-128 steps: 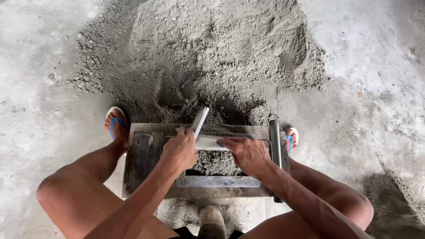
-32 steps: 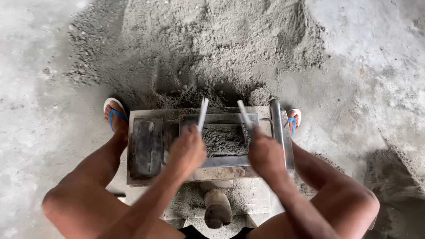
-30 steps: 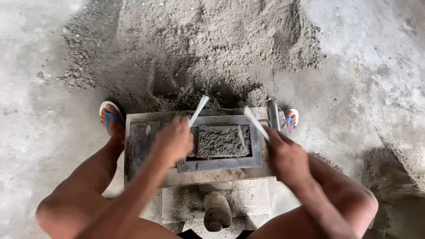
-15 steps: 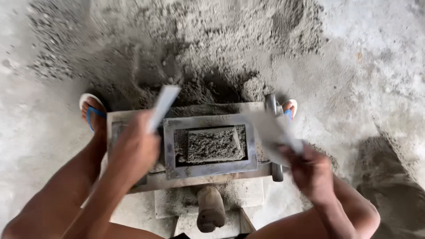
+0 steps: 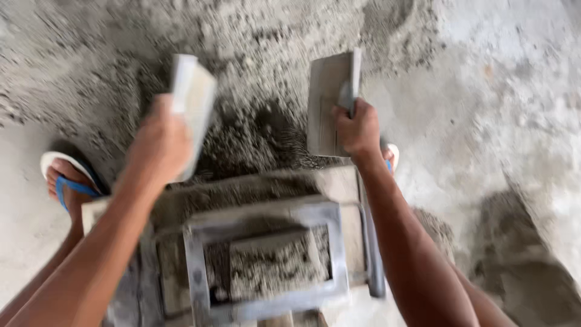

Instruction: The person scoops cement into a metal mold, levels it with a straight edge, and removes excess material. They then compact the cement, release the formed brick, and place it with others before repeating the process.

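My left hand grips a flat rectangular scoop plate, raised over the near edge of the grey sand-cement heap. My right hand grips a second flat plate by its handle, held upright over the same heap. Below both hands stands a metal block mould with a grey frame, its cavity filled with damp grey mix. Both hands are beyond the mould's far edge, apart from it.
My feet in blue-strapped sandals rest at the mould's left and right. A metal lever bar runs along the mould's right side. Bare concrete floor lies to the right, with a smaller dark mix pile.
Both hands lifted the plates off the mould and moved forward to the heap. The view moved closer and tilted down toward the mould.
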